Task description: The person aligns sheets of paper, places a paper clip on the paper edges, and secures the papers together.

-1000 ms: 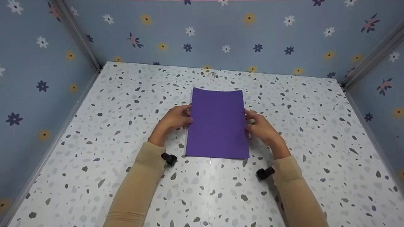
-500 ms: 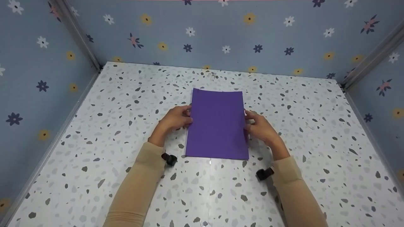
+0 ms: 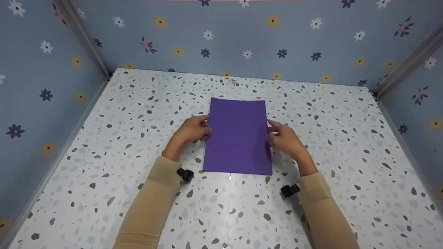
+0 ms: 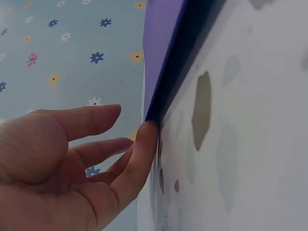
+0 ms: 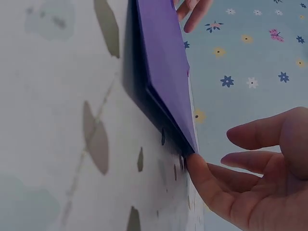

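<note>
A purple sheet of paper [image 3: 238, 138] lies upright in the middle of the head view, its far left corner slightly lifted. At its left edge is my left hand [image 3: 191, 129], one fingertip touching the edge in the left wrist view, thumb [image 4: 91, 120] held apart from it. My right hand [image 3: 285, 139] mirrors this on the right edge. There, the right wrist view shows one finger [image 5: 207, 187] against the sheet's corner and the thumb [image 5: 260, 132] off the paper. Neither hand pinches the sheet. A dark, shadowed gap runs under its rim.
The white speckled table [image 3: 138, 103] spreads around the sheet. Blue flowered panels [image 3: 242, 38] rise at the back and both sides, joined by metal corner posts [image 3: 86, 38]. A small black device [image 3: 186, 174] sits at the left cuff, another [image 3: 290, 190] at the right cuff.
The sheet's far edge has flattened a little from its earlier curve and sits slightly closer to me. Both hands stay nearly in place at the side edges.
</note>
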Motion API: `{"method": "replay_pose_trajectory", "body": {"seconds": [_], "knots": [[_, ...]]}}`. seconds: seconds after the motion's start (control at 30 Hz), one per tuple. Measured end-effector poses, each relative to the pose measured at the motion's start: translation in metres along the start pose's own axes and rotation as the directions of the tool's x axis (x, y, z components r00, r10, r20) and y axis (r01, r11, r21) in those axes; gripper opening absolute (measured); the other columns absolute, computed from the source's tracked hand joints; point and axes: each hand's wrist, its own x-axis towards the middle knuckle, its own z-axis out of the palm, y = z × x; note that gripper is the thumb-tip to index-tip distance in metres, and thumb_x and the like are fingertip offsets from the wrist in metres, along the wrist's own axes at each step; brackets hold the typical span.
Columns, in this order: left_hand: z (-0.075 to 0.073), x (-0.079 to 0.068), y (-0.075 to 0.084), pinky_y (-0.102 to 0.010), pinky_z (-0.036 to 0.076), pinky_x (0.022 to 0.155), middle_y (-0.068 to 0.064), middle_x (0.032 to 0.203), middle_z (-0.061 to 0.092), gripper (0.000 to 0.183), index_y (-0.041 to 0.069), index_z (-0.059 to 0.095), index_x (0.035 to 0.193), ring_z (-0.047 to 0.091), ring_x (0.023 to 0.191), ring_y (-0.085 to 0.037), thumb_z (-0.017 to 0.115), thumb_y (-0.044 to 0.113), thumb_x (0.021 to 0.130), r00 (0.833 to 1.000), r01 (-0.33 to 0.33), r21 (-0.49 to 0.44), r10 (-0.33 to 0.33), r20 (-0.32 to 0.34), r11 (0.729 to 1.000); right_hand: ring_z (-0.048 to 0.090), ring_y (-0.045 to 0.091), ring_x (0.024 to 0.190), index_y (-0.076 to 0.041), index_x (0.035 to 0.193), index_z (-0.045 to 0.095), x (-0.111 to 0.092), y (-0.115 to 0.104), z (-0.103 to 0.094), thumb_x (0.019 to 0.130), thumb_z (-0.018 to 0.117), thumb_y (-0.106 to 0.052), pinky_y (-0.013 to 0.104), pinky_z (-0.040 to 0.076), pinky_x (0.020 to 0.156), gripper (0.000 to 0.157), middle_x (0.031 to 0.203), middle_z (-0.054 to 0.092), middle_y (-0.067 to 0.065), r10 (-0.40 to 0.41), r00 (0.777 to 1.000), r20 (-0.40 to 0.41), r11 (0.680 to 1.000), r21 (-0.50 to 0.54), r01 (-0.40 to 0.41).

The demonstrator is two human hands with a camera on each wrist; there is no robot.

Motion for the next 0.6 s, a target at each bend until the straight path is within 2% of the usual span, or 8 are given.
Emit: {"method": "replay_pose_trajectory", "body": {"seconds": [0.33, 0.6], "knots": [[-0.0017, -0.0035, 0.0028, -0.035, 0.051, 0.071, -0.017, 0.149, 0.059, 0.066, 0.013, 0.043, 0.164, 0.070, 0.100, -0.025, 0.061, 0.016, 0.101, 1.000, -0.028, 0.021, 0.028, 0.003, 0.999, 0.060, 0.039, 0.135, -0.002, 0.166, 0.033, -0.0019, 0.0013, 0.0013, 0.103, 0.056, -0.008, 0.050, 0.055, 0.104, 0.067, 0.156, 0.050, 0.029, -0.046, 0.999, 0.022, 0.999, -0.002, 0.046], [-0.0028, -0.0054, 0.0051, -0.040, 0.057, 0.093, -0.020, 0.150, 0.058, 0.062, 0.011, 0.044, 0.163, 0.067, 0.123, -0.031, 0.060, 0.017, 0.104, 0.997, -0.073, 0.048, 0.072, 0.006, 0.996, 0.053, 0.041, 0.141, -0.006, 0.167, 0.033, -0.0018, 0.0015, 0.0015, 0.103, 0.058, -0.011, 0.054, 0.051, 0.109, 0.069, 0.159, 0.048, 0.026, -0.058, 0.998, 0.039, 0.997, -0.048, 0.060]]}}
